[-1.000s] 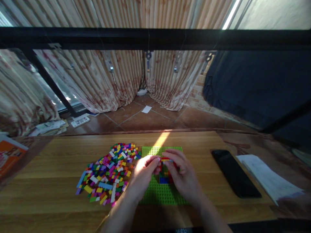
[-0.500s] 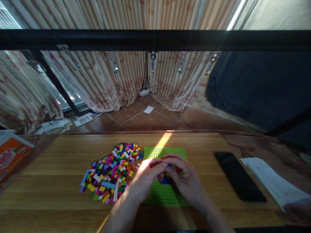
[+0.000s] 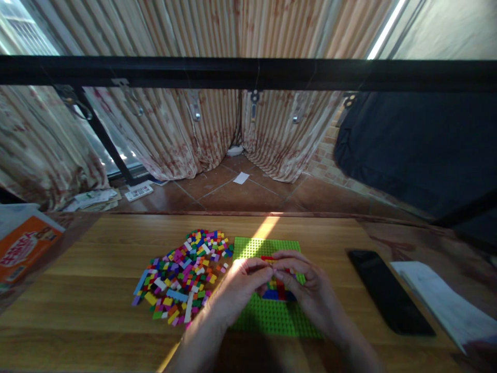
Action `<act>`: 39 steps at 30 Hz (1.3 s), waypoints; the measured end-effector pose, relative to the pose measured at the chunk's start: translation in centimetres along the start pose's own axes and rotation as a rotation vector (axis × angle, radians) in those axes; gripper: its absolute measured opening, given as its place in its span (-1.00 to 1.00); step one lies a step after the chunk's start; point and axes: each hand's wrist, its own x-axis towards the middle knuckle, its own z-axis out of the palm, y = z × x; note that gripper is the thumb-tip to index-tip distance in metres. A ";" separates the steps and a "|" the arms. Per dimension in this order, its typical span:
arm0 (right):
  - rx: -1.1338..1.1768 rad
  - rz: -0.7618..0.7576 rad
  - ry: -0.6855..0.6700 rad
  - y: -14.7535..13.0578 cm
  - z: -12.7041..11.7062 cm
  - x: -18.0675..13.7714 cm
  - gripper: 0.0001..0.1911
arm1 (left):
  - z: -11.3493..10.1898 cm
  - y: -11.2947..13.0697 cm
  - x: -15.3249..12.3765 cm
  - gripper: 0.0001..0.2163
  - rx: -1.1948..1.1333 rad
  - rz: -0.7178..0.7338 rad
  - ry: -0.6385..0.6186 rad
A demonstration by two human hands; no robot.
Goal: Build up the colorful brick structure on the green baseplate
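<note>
My left hand (image 3: 237,290) and my right hand (image 3: 308,290) meet above a green studded baseplate (image 3: 267,320). Thumbs and fingers of both are pinched together, tip to tip; anything between them is too small and covered to name. Beneath and behind the fingers, a group of toy bricks is built on the plate, with a blue brick (image 3: 271,295) along its near side and a red brick (image 3: 266,258) at its far side. My fingers cover much of this group. Left of the plate spreads a pile of loose, many-coloured toy bricks (image 3: 178,295).
A black phone (image 3: 390,292) and white paper (image 3: 435,298) lie on the right of the wooden table (image 3: 97,290). An orange-labelled container (image 3: 29,246) stands at the far left. A dark metal bar (image 3: 233,72) crosses in front of the curtains.
The view has shifted slightly, so the scene sits a little further right. My hands stay pinched together, and more of the blue and red bricks shows between them.
</note>
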 end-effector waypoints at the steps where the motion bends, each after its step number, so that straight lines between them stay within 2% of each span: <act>1: -0.020 0.003 0.034 0.3 -0.3 0.0 -0.88 | 0.0 0.2 0.0 -0.81 0.010 0.002 0.026; 4: -0.101 0.020 0.113 1.2 -1.4 0.1 -0.88 | -0.2 0.6 0.2 -0.80 0.029 0.009 0.085; 9: -0.320 -0.023 0.095 2.5 -2.5 0.2 -0.85 | -0.6 0.6 0.5 -0.80 0.046 0.010 0.150; 15: -0.430 -0.089 0.018 2.5 -1.6 0.2 -0.84 | -0.6 0.1 0.7 -0.80 0.165 0.002 0.204; 20: -0.437 -0.059 0.044 2.3 -0.9 0.3 -0.83 | -0.7 -0.3 1.0 -0.80 0.246 0.016 0.202; 26: -0.319 0.053 0.117 2.5 -0.2 0.3 -0.84 | -0.7 -0.8 1.2 -0.81 0.278 0.052 0.201; 31: -0.092 0.225 0.193 2.9 0.2 0.5 -0.90 | -0.8 -1.0 1.2 -0.82 0.294 0.052 0.204; 36: 0.214 0.455 0.242 3.1 0.7 0.9 -0.76 | -0.5 -0.8 1.2 -0.86 0.269 0.040 0.219; 39: 0.291 0.497 0.258 2.9 0.9 1.0 -0.73 | -0.3 -0.7 1.1 -0.88 0.252 0.046 0.222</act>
